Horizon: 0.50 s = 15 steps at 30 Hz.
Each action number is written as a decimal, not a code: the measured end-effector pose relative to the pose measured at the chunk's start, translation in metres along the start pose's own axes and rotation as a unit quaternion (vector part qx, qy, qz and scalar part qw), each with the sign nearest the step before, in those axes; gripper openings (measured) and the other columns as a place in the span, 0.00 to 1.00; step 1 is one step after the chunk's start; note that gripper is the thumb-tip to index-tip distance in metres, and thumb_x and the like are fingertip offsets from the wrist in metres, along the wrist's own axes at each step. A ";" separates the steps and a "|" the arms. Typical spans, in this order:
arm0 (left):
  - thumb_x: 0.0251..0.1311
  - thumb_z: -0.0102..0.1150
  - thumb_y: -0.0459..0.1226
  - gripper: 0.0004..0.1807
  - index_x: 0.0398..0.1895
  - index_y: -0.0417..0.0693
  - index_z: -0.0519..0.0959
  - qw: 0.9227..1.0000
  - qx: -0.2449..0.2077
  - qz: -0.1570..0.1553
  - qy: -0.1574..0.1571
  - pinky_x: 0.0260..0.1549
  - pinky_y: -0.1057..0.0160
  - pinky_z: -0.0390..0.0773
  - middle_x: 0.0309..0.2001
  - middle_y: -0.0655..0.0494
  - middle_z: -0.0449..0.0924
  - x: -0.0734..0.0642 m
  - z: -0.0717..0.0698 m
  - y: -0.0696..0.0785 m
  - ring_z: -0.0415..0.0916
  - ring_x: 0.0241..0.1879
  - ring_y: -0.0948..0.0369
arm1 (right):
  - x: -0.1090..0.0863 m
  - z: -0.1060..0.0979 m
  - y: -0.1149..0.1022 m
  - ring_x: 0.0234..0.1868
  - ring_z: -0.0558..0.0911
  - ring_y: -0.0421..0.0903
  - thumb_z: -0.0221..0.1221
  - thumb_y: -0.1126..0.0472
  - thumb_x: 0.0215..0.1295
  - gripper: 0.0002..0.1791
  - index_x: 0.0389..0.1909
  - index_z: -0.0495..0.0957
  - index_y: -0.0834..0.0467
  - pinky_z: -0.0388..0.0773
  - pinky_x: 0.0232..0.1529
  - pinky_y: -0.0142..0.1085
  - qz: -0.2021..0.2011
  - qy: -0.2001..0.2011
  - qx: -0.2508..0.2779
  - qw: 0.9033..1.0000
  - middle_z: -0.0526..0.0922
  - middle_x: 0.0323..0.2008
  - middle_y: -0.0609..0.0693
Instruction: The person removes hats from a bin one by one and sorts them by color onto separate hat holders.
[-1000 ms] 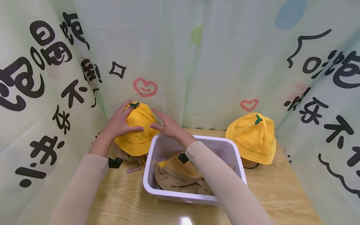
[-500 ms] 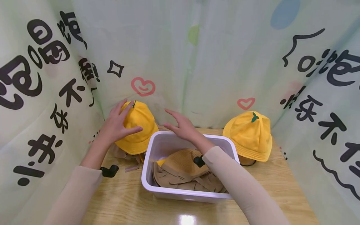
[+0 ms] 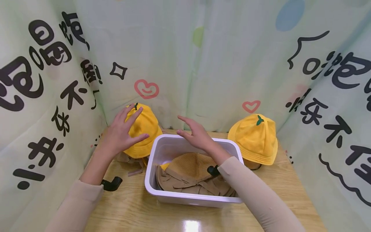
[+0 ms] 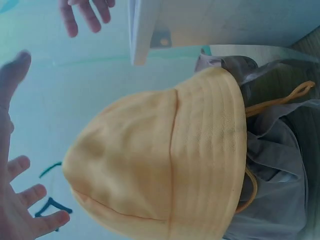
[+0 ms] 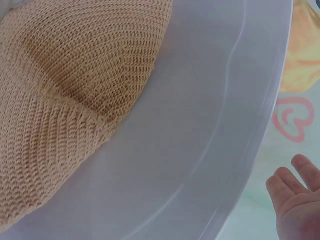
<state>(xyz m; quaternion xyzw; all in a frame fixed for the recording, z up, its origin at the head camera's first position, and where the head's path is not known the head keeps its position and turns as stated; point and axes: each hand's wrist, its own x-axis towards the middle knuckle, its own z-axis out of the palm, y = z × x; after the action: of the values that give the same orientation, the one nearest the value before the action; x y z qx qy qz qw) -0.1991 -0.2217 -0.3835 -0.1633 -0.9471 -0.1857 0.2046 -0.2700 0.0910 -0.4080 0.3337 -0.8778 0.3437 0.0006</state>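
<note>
A yellow bucket hat (image 3: 144, 124) with a green sprout on its crown sits at the left, on top of a greyish-brown cloth item (image 4: 282, 170) with ties. My left hand (image 3: 118, 130) is spread in front of this hat; in the left wrist view a gap shows between fingers and crown. Above the back rim of a white plastic bin (image 3: 150, 170) is my right hand (image 3: 195, 133), fingers extended and holding nothing. Inside the bin lie a tan knitted hat (image 3: 188, 167), brown fabric hats (image 3: 179, 185) and a sliver of something yellow.
A second yellow bucket hat (image 3: 255, 140) with a green sprout rests right of the bin, over something brown and mostly hidden. The wooden table (image 3: 130, 206) is bounded by a printed curtain (image 3: 174, 64) at the back and both sides.
Both hands have come away from the left yellow hat. My right hand has moved rightward over the bin, and my left hand has drawn slightly back with its fingers spreading.
</note>
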 end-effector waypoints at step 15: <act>0.70 0.58 0.41 0.19 0.58 0.39 0.77 0.991 -0.022 -0.099 0.085 0.55 0.40 0.73 0.53 0.39 0.77 0.036 0.018 -0.027 0.73 0.53 0.38 | -0.003 0.007 0.000 0.74 0.63 0.52 0.56 0.48 0.73 0.34 0.76 0.60 0.54 0.60 0.73 0.50 0.004 -0.005 0.000 1.000 0.64 0.74 0.51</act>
<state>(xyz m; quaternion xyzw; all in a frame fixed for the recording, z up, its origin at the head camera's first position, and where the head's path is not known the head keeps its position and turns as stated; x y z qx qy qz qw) -0.2459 -0.2293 -0.3902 -0.0571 -0.9336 -0.2387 0.2611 -0.2658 0.0889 -0.4136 0.3321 -0.8790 0.3422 -0.0056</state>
